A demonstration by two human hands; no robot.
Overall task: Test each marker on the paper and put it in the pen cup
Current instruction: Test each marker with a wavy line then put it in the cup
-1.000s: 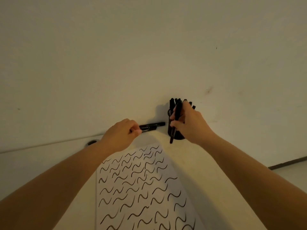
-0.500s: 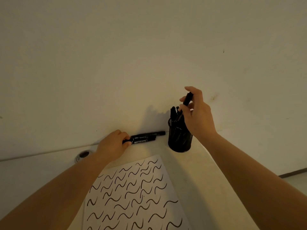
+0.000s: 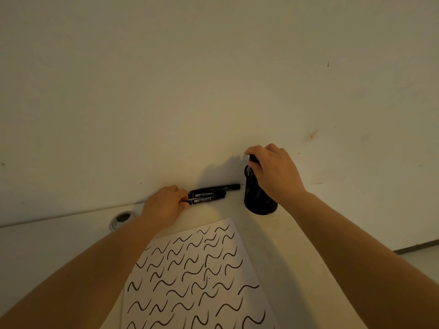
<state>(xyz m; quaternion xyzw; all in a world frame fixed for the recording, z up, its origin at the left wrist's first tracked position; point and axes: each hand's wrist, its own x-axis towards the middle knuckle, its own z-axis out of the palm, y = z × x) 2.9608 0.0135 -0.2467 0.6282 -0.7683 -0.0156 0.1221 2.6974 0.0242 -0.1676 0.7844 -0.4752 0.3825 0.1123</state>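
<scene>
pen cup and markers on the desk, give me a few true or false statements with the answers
1. The pen cup stands upright near the wall. True.
2. The right hand rests flat on the paper. False: it is over the cup's top, fingers on a marker there.
3. Two markers lie beside the left hand. True.
4. The paper is blank. False: it is covered in black squiggles.
5. The markers lie on the paper. False: they lie on the desk by the wall.

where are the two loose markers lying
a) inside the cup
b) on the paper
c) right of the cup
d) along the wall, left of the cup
d: the two markers lie side by side at the foot of the wall, left of the cup, with the left hand at their near ends.
</scene>
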